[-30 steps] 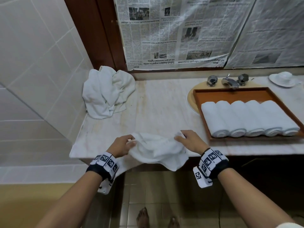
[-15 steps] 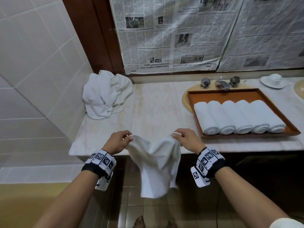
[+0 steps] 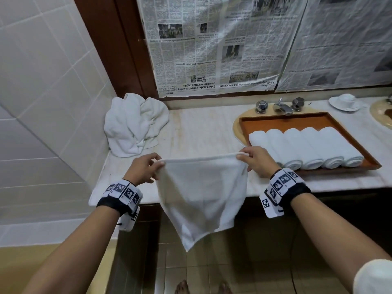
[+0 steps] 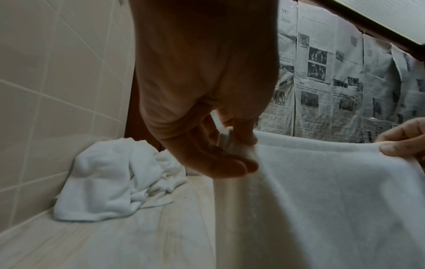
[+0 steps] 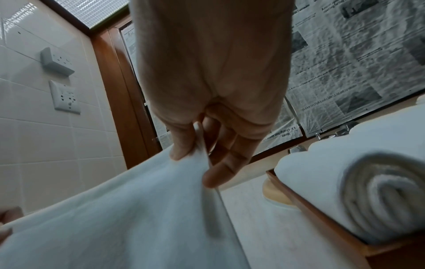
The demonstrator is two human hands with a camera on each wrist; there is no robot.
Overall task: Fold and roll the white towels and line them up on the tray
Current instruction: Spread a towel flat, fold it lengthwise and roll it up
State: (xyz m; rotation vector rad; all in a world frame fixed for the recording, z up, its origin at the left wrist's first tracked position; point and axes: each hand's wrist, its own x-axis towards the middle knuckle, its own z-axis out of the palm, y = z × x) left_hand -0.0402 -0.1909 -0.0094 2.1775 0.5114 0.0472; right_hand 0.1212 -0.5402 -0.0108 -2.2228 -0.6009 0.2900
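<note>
Both hands, left hand (image 3: pixel 144 168) and right hand (image 3: pixel 257 161), are pinching the towel's (image 3: pixel 203 194) top corners beside the tray (image 3: pixel 282 120). It is hanging past the counter (image 3: pixel 201 134) edge, so a loosening pinch could be dropping it floorward.

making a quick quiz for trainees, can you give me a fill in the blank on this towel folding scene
1. The number of rolled towels lined up in the tray is ____.
2. The left hand and the right hand each pinch a top ____ of the spread towel.
3. The towel's lower part hangs past the front edge of the ____.
4. The crumpled pile of towels lies at the counter's ____ end, against the tiled wall.

Missing words: five; corner; counter; left
</note>
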